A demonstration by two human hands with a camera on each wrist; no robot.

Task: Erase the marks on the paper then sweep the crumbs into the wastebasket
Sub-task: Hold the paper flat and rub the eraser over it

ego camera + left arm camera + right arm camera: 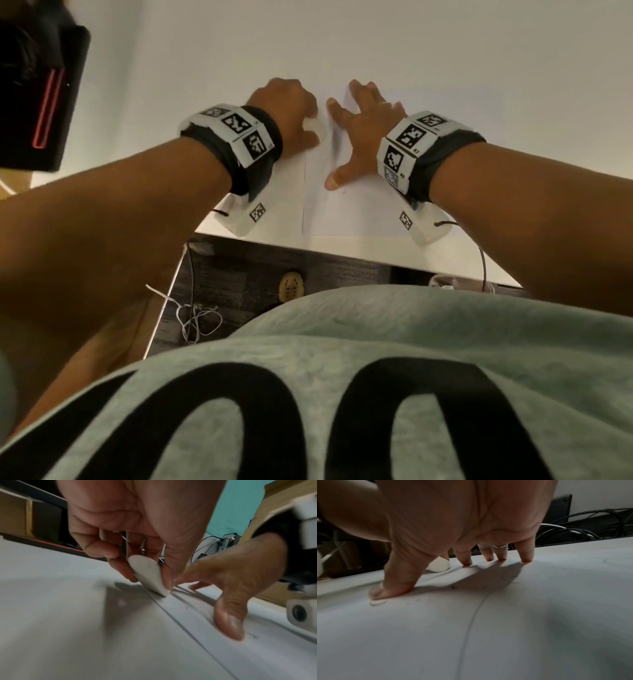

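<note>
A white sheet of paper (356, 212) lies on the white table near its front edge. My left hand (291, 113) pinches a white rounded eraser (149, 576) between thumb and fingers, its lower tip touching the paper's left edge. The eraser (313, 125) also shows in the head view, and again as a white eraser (439, 565) in the right wrist view. My right hand (359, 130) lies spread on the paper, fingertips (467, 561) and thumb pressing it flat. Faint pencil marks (508, 577) and small dark crumbs (453, 587) lie under the right hand.
The white table (445, 61) stretches far beyond the hands. A black device with a red line (37, 92) sits at the far left. Below the table's front edge is dark flooring (239, 274) with loose cords. Cables (583, 524) run behind the table. No wastebasket is in view.
</note>
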